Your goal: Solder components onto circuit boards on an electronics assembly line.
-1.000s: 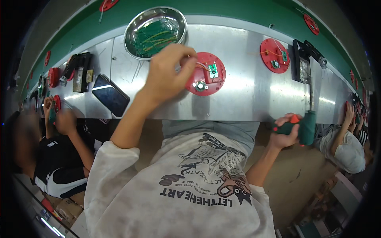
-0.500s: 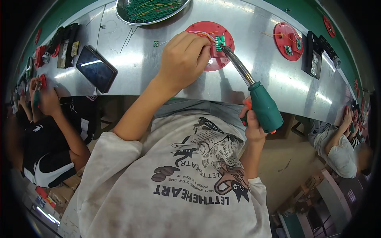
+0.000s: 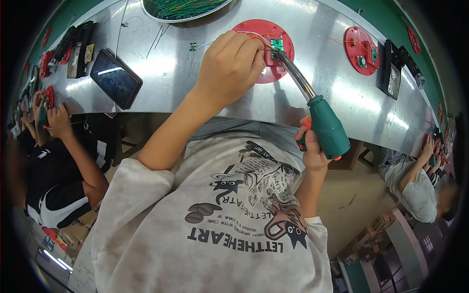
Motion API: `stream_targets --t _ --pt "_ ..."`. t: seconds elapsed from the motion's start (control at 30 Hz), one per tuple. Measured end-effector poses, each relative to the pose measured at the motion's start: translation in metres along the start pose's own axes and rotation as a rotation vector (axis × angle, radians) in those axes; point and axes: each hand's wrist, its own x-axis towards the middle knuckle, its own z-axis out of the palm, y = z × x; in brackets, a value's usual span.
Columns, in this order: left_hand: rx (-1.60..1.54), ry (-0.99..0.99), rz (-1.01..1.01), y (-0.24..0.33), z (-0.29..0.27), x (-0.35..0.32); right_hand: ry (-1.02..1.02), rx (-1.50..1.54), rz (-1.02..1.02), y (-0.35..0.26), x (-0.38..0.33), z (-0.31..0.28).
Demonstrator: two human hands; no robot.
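Observation:
My right hand [image 3: 314,151] is wrapped round the handle of a green soldering gun [image 3: 329,127] with an orange trigger. The gun's long metal barrel slants up and left, its tip at the lower edge of a small green circuit board [image 3: 277,44]. That board sits on a round red plastic disc [image 3: 288,36] on the metal bench. From the left, my left hand [image 3: 228,68] reaches over the disc, thumb and fingers pinched on a thin wire beside the board; the fingertips are partly hidden. White and orange wires [image 3: 258,34] curve behind the hand to the board. A tiny green board [image 3: 193,47] lies left of the hand.
A metal bowl [image 3: 188,19] of green wires stands at the far edge. Left lie a black phone [image 3: 116,78] and a black tool stand [image 3: 80,51]. To the right are another red disc [image 3: 360,49] and a black holder [image 3: 392,73]. Co-workers sit on both sides.
The view has shifted slightly, so the bench things sit a little differently in the picture. Both hands keep their holds, and the gun's tip stays at the board.

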Motion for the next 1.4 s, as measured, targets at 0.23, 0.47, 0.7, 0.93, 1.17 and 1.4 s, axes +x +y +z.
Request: stream_targets --t 0.23,0.47,0.7,0.93,1.17,1.4 --pt "0.004 0.009 0.008 -0.0016 0.0005 -0.0001 0.06 0.197 0.126 0.0004 0.0006 -0.0031" --pt "0.0 0.013 0.026 -0.0022 0.0007 -0.0001 0.143 0.103 0.058 -0.0055 0.0057 -0.0038" --pt "0.021 0.029 0.025 -0.0032 0.0035 -0.0016 0.152 0.088 0.04 -0.0027 0.0046 0.0004" --pt "-0.021 0.026 0.03 -0.0036 0.0023 -0.0003 0.176 0.11 0.052 -0.0004 0.0002 0.0005" --pt "0.009 0.014 0.057 -0.0028 0.0006 0.0006 0.093 0.104 0.075 -0.0026 -0.0025 -0.0023" --pt "0.024 0.02 0.066 -0.0039 0.0035 -0.0008 0.065 0.084 0.11 -0.0061 -0.0005 0.0019"
